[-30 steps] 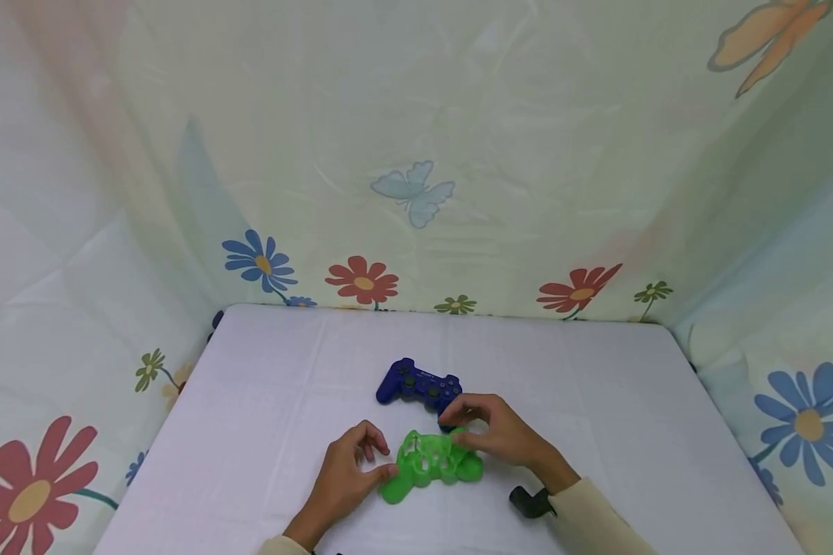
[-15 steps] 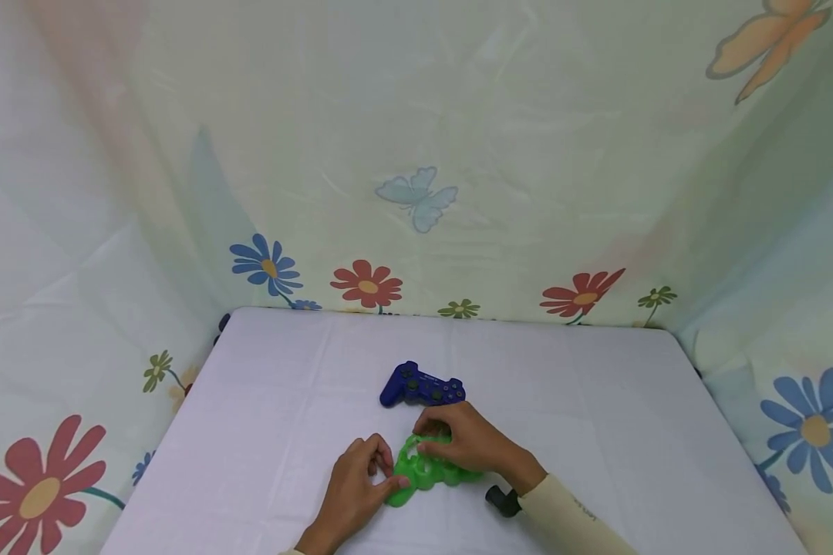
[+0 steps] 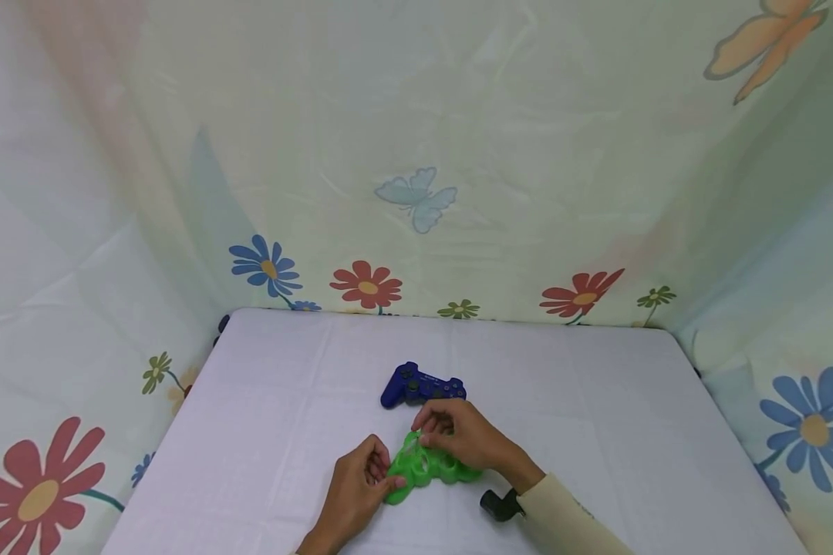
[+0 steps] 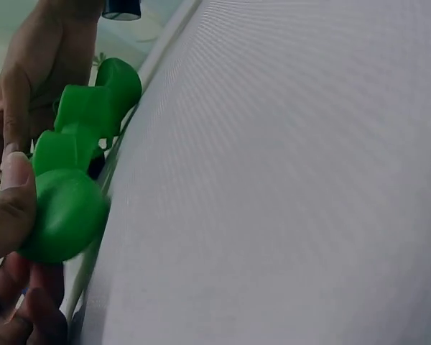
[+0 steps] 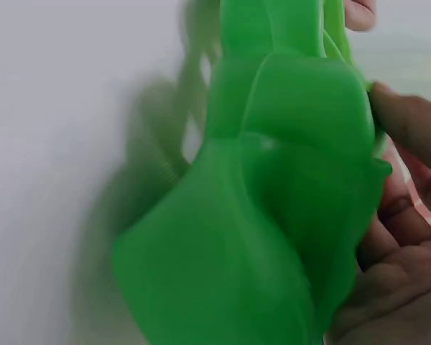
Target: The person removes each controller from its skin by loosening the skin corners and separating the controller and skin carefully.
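Observation:
A soft green silicone controller cover (image 3: 423,466), with cut-out holes, is held between both hands just above the white table. My left hand (image 3: 354,489) pinches its left grip end; in the left wrist view the thumb presses the rounded green end, with fingers behind. My right hand (image 3: 468,438) pinches the upper edge near the middle, thumb in front. The right wrist view shows the cover's underside (image 5: 215,251) close up, hanging over its shadow, with the right thumb (image 5: 409,122) at its edge. Beyond the hands lies a blue game controller (image 3: 416,383), its right grip hidden behind the right hand.
A black wrist-worn device (image 3: 500,505) sits by the right cuff. The white cloth-covered table (image 3: 569,385) ends at a patterned fabric backdrop (image 3: 500,154) behind and on both sides.
My right hand has shifted left along the green cover, from its right part towards its middle. The left hand keeps its hold on the left end. The blue controller stays on the table.

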{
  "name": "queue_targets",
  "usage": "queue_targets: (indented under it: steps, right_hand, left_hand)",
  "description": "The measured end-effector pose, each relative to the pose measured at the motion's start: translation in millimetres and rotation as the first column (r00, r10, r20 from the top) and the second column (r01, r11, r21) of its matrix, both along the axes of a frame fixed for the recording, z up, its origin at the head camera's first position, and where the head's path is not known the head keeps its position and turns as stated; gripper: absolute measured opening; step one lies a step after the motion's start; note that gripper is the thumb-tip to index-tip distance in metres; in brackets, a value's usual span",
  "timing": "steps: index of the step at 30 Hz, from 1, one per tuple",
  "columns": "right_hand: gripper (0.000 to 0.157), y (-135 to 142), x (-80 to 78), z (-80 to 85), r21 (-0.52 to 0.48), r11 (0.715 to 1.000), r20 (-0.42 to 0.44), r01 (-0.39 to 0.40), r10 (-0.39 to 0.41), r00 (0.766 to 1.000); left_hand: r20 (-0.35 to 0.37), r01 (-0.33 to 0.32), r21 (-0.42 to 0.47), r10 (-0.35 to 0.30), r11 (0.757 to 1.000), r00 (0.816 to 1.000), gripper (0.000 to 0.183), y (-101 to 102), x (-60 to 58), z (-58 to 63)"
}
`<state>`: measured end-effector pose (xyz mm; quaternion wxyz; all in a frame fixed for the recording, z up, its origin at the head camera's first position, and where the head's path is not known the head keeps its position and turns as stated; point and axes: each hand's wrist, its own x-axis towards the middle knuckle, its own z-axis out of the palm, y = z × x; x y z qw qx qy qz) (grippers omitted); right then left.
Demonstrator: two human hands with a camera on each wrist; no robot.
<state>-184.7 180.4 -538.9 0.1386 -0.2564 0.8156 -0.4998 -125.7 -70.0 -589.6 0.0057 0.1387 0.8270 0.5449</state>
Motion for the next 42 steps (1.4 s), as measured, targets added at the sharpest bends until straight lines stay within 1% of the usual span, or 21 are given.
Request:
queue_targets:
  steps: [3,5,7,10,12,13,15,16,18,20,22,23,25,26,27,29,33,35,39,40,42]
  right_hand:
    - [0.010,1,-0.5,-1.4,-0.074,0.996,0.032,0.049,-0.046,0.998]
    - [0.010,1,-0.1,-2.6,-0.083,0.994,0.041,0.071,-0.068,0.997]
    - [0.013,1,0.9,-2.4,-0.070,0.995,0.044,0.073,-0.070,0.997]
    - [0.019,5,2.2,-1.3,-0.027,0.998,0.010,0.062,-0.062,0.998]
    - [0.022,12,2.5,0.9,-0.013,0.998,-0.020,0.068,-0.069,0.997]
    - [0.023,16,2.8,2.1,-0.014,0.997,-0.028,0.073,-0.073,0.997]
    - [0.022,27,2.9,2.6,-0.010,0.996,-0.042,0.089,-0.089,0.995]
    - [0.022,32,3.4,3.2,-0.008,0.995,-0.043,0.100,-0.101,0.994]
    - [0.021,41,3.9,2.8,-0.016,0.993,-0.035,0.121,-0.121,0.992]
    - [0.020,49,4.2,-0.2,-0.002,0.989,-0.032,0.146,-0.146,0.989]
    - [0.021,55,4.5,-4.1,0.002,0.988,-0.010,0.158,-0.157,0.987]
    - [0.021,57,4.5,-6.8,0.000,0.988,0.000,0.155,-0.155,0.988]
    - [0.022,60,4.3,-12.3,0.003,0.989,0.017,0.151,-0.151,0.988]
    - [0.024,60,4.0,-14.9,-0.005,0.989,0.024,0.146,-0.146,0.989]
    - [0.024,60,3.8,-16.7,-0.008,0.989,0.035,0.146,-0.145,0.989]
    - [0.026,60,4.4,-19.6,-0.012,0.989,0.040,0.151,-0.150,0.988]
    - [0.029,61,5.2,-19.3,-0.012,0.988,0.079,0.153,-0.152,0.985]
    - [0.031,62,5.8,-17.4,-0.016,0.989,0.117,0.148,-0.145,0.983]
    - [0.029,63,7.6,-12.9,-0.005,0.991,0.183,0.137,-0.133,0.974]
    - [0.027,63,8.1,-12.2,0.001,0.991,0.191,0.136,-0.134,0.973]
    - [0.024,62,8.4,-12.5,0.010,0.991,0.199,0.133,-0.133,0.971]
  left_hand:
    - [0.021,-0.016,0.014,0.016,1.000,1.000,0.041,-3,-0.1,1.3]
    - [0.017,-0.035,-0.004,0.035,0.999,0.999,0.041,-5,-0.9,2.2]
    - [0.009,-0.052,-0.040,0.053,0.998,0.999,0.040,-7,-1.9,2.5]
    - [-0.033,-0.093,-0.101,0.090,0.991,0.995,0.041,-10,-3.3,3.2]
    - [-0.087,-0.137,-0.133,0.126,0.982,0.988,0.042,-11,-3.2,4.4]
    - [-0.124,-0.164,-0.144,0.146,0.976,0.981,0.044,-11,-2.6,5.1]
    - [-0.212,-0.214,-0.155,0.179,0.965,0.961,0.047,-9,-0.1,7.0]
    - [-0.263,-0.231,-0.156,0.185,0.960,0.947,0.048,-6,1.6,8.2]
    - [-0.368,-0.243,-0.155,0.172,0.958,0.914,0.049,2,6.0,10.9]
    - [-0.461,-0.228,-0.151,0.136,0.962,0.877,0.049,14,10.7,13.2]
    - [-0.528,-0.192,-0.150,0.085,0.970,0.845,0.049,28,15.1,15.3]
    - [-0.548,-0.171,-0.156,0.059,0.973,0.835,0.049,35,17.1,16.1]
    - [-0.570,-0.136,-0.170,0.016,0.976,0.822,0.048,50,20.6,17.0]
    - [-0.571,-0.116,-0.179,-0.007,0.977,0.821,0.048,56,22.0,17.1]
    - [-0.578,-0.099,-0.179,-0.023,0.979,0.816,0.048,63,23.1,17.3]
    - [-0.581,-0.081,-0.194,-0.047,0.978,0.813,0.048,74,24.4,16.3]
    - [-0.597,-0.081,-0.204,-0.058,0.976,0.800,0.049,86,21.8,11.6]
    - [-0.584,-0.083,-0.207,-0.055,0.975,0.810,0.049,89,19.5,8.2]
    - [-0.534,-0.069,-0.182,-0.039,0.981,0.844,0.050,91,16.1,3.3]
    - [-0.527,-0.067,-0.179,-0.039,0.982,0.849,0.050,92,15.5,2.2]
    - [-0.534,-0.069,-0.177,-0.037,0.982,0.845,0.051,92,14.5,0.3]
